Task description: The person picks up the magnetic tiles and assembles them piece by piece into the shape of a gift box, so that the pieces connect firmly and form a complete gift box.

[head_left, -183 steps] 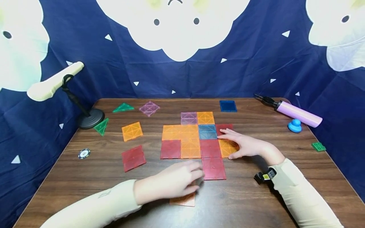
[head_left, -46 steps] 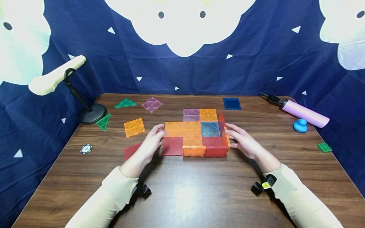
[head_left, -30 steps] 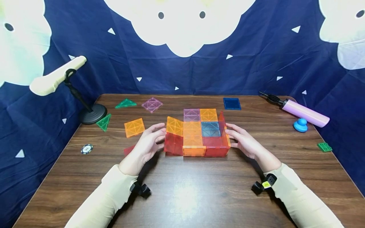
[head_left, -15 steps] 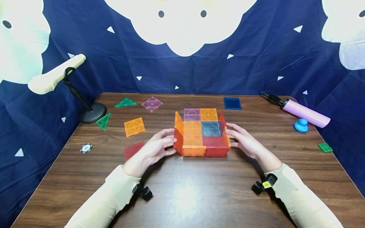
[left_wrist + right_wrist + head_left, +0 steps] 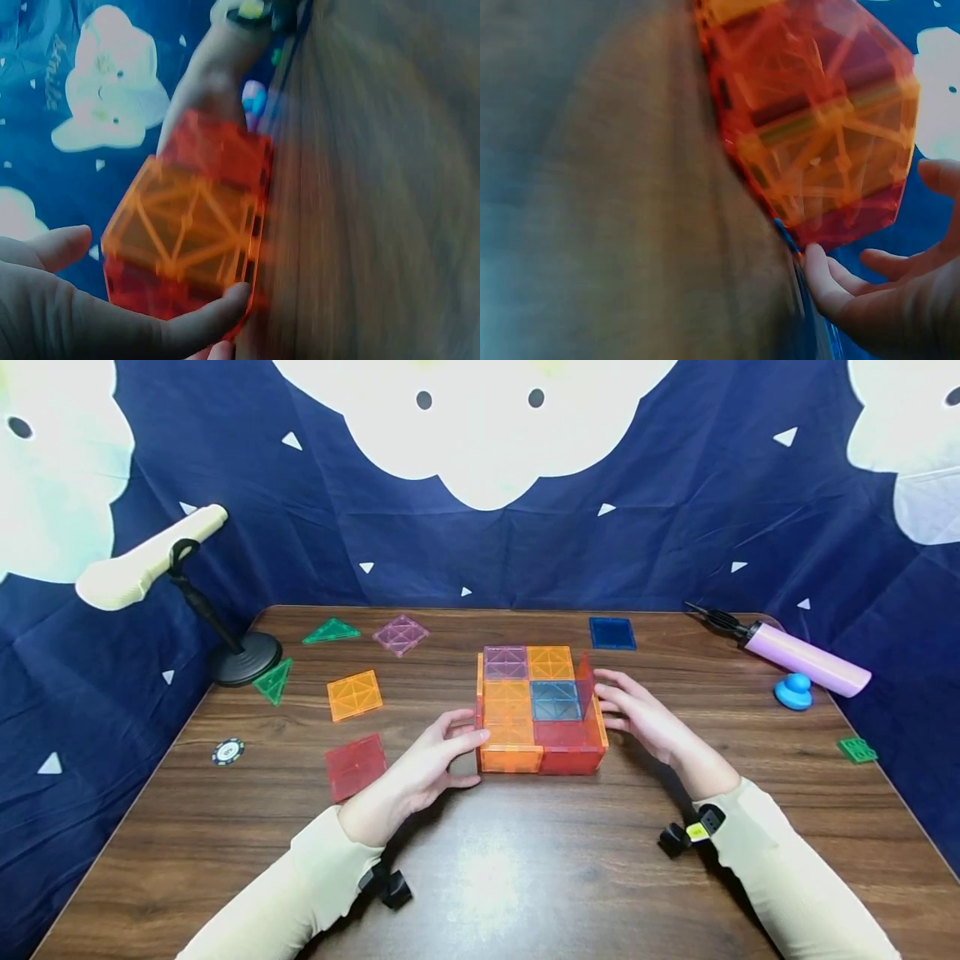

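A low box of translucent magnetic tiles stands mid-table, its floor showing a purple tile [image 5: 506,662], a blue tile [image 5: 555,700] and orange ones. An orange front tile [image 5: 512,761] and a red front tile [image 5: 572,762] stand upright. On the right rises a red side tile [image 5: 585,685]. My left hand [image 5: 422,762] touches the upright left wall [image 5: 480,672] at its near end, fingers only slightly bent; in the left wrist view one finger reaches the front tile's lower corner. My right hand [image 5: 641,718] lies beside the right wall, extended fingertips at its outer face.
Loose on the left lie a red tile [image 5: 356,767], an orange tile [image 5: 355,695], a purple tile [image 5: 401,635], green triangles [image 5: 332,630] and a poker chip [image 5: 228,752]. A dark blue tile [image 5: 612,632], pink pump [image 5: 806,657] and blue knob-shaped object [image 5: 793,692] sit right.
From a flat layout, the front and right tiles came upright. Over the last second my left hand swung the left orange and red tiles up into a wall. My right hand shifted slightly back.
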The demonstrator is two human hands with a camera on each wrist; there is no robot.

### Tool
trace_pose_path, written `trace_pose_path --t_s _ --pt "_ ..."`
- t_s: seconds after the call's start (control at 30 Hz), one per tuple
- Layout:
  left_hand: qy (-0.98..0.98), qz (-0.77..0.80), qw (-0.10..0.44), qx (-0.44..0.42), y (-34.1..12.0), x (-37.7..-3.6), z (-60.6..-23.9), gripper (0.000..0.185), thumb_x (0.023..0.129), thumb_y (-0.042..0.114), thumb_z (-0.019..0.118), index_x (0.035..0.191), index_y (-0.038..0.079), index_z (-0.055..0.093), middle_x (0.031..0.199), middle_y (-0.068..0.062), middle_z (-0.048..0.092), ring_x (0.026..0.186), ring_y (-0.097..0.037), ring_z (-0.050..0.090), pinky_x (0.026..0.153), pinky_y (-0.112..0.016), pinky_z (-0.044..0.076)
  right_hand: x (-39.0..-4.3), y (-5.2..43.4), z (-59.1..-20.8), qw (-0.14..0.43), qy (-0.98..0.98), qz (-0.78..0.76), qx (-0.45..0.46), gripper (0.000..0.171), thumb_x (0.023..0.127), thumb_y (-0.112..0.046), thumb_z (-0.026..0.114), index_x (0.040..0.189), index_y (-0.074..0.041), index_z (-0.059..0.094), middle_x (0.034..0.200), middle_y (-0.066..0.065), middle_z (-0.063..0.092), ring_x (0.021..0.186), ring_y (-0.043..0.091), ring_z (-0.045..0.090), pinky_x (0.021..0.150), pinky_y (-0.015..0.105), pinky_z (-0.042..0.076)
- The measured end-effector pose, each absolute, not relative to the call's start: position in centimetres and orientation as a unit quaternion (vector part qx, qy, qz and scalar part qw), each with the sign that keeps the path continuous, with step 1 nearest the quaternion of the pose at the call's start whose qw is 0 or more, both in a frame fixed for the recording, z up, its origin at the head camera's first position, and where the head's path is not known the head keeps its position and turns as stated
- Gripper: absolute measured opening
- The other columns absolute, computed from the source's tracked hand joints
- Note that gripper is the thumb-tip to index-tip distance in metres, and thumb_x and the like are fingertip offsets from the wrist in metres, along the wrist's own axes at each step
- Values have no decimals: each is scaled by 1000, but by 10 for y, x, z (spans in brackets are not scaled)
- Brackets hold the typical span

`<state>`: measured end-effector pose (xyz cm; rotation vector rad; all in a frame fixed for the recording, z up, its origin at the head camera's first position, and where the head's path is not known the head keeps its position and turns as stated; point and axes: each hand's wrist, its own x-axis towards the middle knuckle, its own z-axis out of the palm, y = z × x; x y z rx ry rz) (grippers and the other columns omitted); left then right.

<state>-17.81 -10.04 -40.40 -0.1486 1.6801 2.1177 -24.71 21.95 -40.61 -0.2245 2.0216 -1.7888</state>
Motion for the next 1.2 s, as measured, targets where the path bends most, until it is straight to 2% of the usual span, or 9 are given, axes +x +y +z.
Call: trace_pose_path --t_s 0.1,0.2,0.47,0.6,0.7,0.83,0.93,1.07,1.2 --pt "592 775 214 -42 -96 -173 -404 71 98 7 60 157 0 21 155 -27 23 136 -37 37 102 -66 42 -260 216 -405 200 720 -660 -73 66 111 -36 40 162 -2 15 162 23 27 144 36 34 109 33 41" --pt "586 782 207 -42 -94 -171 -406 70 98 2 59 157 0 21 154 -28 24 129 -36 44 104 -63 41 -271 212 -406 199 714 -667 -78 65 111 -38 38 161 -1 20 163 21 27 148 34 29 117 39 32" --pt "596 778 194 -39 -96 -173 -405 66 97 0 57 155 -4 25 151 -28 26 127 -35 43 107 -62 39 -275 212 -412 171 723 -663 -88 62 111 -39 38 149 10 37 149 28 43 134 28 47 104 25 44" --pt "607 778 154 -53 -102 -179 -403 60 99 -1 55 153 -6 28 150 -28 29 127 -34 44 107 -60 40 -267 219 -412 165 733 -653 -91 61 111 -39 39 146 12 38 147 29 45 128 23 53 101 26 47" --pt "616 777 108 -72 -106 -188 -404 55 101 0 55 151 -7 31 145 -25 35 121 -28 50 103 -52 46 -257 225 -411 164 742 -644 -90 59 111 -36 40 143 14 40 144 29 47 119 14 58 100 28 49" --pt "615 781 60 -90 -113 -202 -407 49 103 3 56 146 -7 36 127 -16 44 103 -18 56 92 -37 53 -239 233 -410 165 743 -641 -97 53 111 -31 43 136 16 45 131 21 57 111 10 64 96 28 52" --pt "600 794 46 -92 -115 -215 -408 47 103 2 56 144 -7 36 116 -10 46 99 -15 56 94 -36 52 -226 239 -409 180 737 -640 -120 49 111 -26 43 134 18 45 120 13 61 108 15 67 92 28 54" --pt "569 814 38 -104 -115 -221 -408 47 102 1 56 142 -6 33 118 -9 44 109 -22 49 106 -44 43 -221 247 -406 198 736 -630 -153 49 112 -21 41 138 20 42 121 21 62 106 18 69 91 30 55" --pt "567 811 67 -130 -115 -207 -405 54 102 7 54 146 -4 25 130 -13 37 124 -31 37 110 -51 36 -233 249 -404 155 760 -618 -127 49 111 -22 43 141 17 41 137 31 52 112 16 64 95 27 52"
